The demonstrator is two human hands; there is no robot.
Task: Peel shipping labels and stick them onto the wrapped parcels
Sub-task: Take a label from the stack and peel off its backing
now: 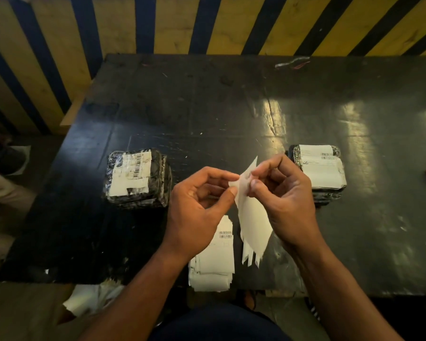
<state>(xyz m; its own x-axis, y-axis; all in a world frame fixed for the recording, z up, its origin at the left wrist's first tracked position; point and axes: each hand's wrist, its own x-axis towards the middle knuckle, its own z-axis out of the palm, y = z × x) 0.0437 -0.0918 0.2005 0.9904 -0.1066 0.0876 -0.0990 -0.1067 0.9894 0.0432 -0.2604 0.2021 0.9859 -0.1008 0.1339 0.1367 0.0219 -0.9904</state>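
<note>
**Label held above the bench**

Both hands — left hand [202,205] and right hand [280,193] — pinch one white label sheet [253,217] above the dark bench [231,107]. A label stack [214,262] lies below; two wrapped parcels [138,178] [317,171] sit beside.

The picture is dim. Bright glare shines on the dark table [305,114] at the right. The edges bend and look a bit blurry.

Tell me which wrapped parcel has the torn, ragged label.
The left parcel: its label is ragged along the lower edge. The right parcel carries a clean, intact one.
</note>
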